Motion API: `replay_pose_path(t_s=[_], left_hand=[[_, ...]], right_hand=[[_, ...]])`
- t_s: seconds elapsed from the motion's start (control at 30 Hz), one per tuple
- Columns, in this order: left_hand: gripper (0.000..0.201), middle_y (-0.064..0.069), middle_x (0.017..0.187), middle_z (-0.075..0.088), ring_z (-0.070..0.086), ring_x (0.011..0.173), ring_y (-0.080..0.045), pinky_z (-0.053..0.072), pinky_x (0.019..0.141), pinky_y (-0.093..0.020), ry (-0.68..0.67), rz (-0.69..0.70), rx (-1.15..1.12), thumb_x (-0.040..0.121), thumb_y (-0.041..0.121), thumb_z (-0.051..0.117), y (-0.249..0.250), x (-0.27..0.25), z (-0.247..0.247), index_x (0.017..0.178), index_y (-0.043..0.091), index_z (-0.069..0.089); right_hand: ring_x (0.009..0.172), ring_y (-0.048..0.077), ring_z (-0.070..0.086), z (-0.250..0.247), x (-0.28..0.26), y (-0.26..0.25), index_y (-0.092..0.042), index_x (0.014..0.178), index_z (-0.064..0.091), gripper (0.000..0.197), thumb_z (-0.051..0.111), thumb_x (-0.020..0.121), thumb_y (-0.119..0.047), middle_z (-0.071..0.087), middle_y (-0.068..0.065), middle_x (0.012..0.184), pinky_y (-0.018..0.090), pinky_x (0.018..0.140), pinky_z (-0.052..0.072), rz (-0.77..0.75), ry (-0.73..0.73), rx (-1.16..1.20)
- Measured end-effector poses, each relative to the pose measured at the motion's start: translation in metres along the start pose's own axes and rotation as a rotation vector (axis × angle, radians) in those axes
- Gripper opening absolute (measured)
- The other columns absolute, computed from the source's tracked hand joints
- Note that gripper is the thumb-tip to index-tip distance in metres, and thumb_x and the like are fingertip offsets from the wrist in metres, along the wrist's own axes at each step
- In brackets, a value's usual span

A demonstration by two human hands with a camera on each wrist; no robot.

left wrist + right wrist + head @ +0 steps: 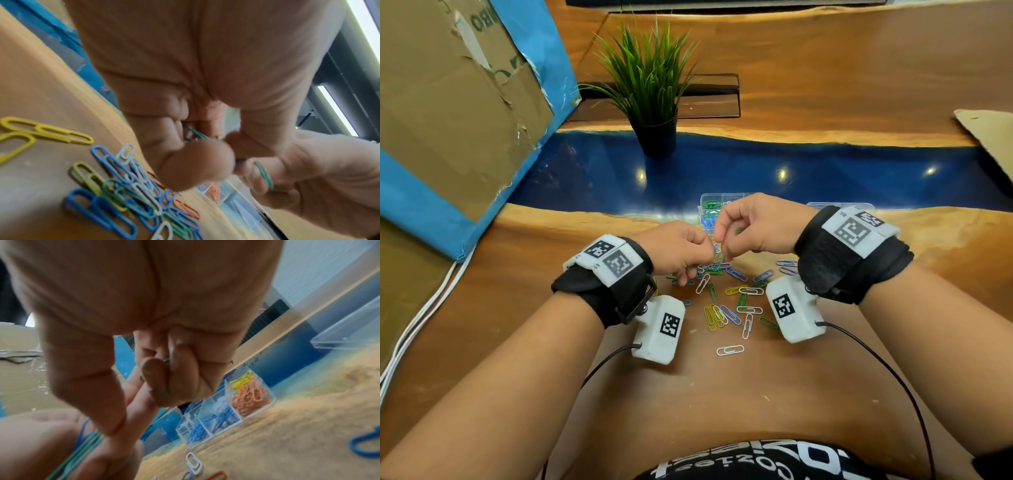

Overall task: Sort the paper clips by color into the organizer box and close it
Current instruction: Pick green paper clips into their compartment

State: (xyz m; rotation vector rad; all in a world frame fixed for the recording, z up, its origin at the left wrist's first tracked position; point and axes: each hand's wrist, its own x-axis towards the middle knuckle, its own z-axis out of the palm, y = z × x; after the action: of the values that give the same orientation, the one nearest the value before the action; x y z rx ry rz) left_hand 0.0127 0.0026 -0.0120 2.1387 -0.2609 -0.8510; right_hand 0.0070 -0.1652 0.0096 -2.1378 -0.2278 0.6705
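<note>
Above the pile of loose paper clips (729,301) on the wooden table, my two hands meet fingertip to fingertip. My left hand (702,246) has its fingers curled round a few green paper clips (197,134), and some stick out of the fist (82,447). My right hand (722,240) pinches one green clip (166,361) between thumb and forefinger, right beside the left fingers. The clear organizer box (703,198) stands open just behind the hands. Its compartments hold green, blue, white, orange and yellow clips (246,395). The hands hide part of the box.
The box's clear lid (839,205) lies on the table to the right of the box. A potted plant (654,113) stands farther back on the blue resin strip. A large cardboard box (455,102) fills the left, and cables trail from both wrist cameras.
</note>
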Motion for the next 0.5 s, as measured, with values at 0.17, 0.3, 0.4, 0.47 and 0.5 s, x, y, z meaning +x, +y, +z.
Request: replay_pose_path(t_s=[0.17, 0.3, 0.4, 0.47, 0.5], left_hand=[[0.017, 0.004, 0.047, 0.051, 0.047, 0.034, -0.007, 0.041, 0.042, -0.017, 0.050, 0.024, -0.001, 0.086, 0.006, 0.053, -0.001, 0.002, -0.004, 0.073, 0.016, 0.059], [0.023, 0.003, 0.051, 0.049, 0.049, 0.039, -0.009, 0.044, 0.042, -0.021, 0.091, 0.024, -0.021, 0.086, 0.000, 0.046, -0.005, 0.002, -0.008, 0.091, 0.018, 0.059], [0.026, -0.004, 0.059, 0.045, 0.053, 0.050, -0.017, 0.045, 0.040, -0.021, 0.112, -0.005, -0.121, 0.089, -0.004, 0.036, -0.004, 0.005, -0.011, 0.095, 0.013, 0.055], [0.028, -0.007, 0.063, 0.043, 0.052, 0.052, -0.017, 0.044, 0.036, -0.018, 0.136, -0.020, -0.203, 0.089, -0.006, 0.032, -0.001, 0.008, -0.014, 0.086, 0.011, 0.053], [0.029, -0.007, 0.065, 0.042, 0.050, 0.052, -0.017, 0.044, 0.035, -0.017, 0.147, -0.021, -0.241, 0.089, -0.007, 0.031, 0.002, 0.010, -0.015, 0.082, 0.011, 0.052]], right_hand=[[0.056, 0.014, 0.044, 0.002, 0.001, -0.002, -0.022, 0.084, 0.059, 0.027, 0.063, 0.076, 0.003, 0.062, 0.001, 0.066, 0.022, 0.051, 0.035, -0.009, 0.015, -0.012], [0.051, 0.013, 0.033, -0.005, 0.000, -0.001, -0.011, 0.087, 0.070, 0.021, 0.053, 0.083, -0.001, 0.050, 0.001, 0.059, 0.020, 0.046, 0.030, 0.087, 0.154, 0.095], [0.050, 0.014, 0.032, -0.008, 0.005, 0.003, -0.002, 0.075, 0.062, 0.025, 0.040, 0.087, 0.000, 0.043, 0.006, 0.061, 0.020, 0.044, 0.027, 0.214, 0.221, 0.382], [0.050, 0.015, 0.036, -0.013, 0.009, 0.008, -0.006, 0.068, 0.052, 0.027, 0.031, 0.085, 0.000, 0.044, 0.009, 0.065, 0.019, 0.042, 0.033, 0.263, 0.232, 0.628], [0.051, 0.016, 0.039, -0.015, 0.011, 0.009, -0.007, 0.068, 0.050, 0.026, 0.030, 0.084, -0.002, 0.045, 0.010, 0.067, 0.018, 0.042, 0.037, 0.286, 0.238, 0.722]])
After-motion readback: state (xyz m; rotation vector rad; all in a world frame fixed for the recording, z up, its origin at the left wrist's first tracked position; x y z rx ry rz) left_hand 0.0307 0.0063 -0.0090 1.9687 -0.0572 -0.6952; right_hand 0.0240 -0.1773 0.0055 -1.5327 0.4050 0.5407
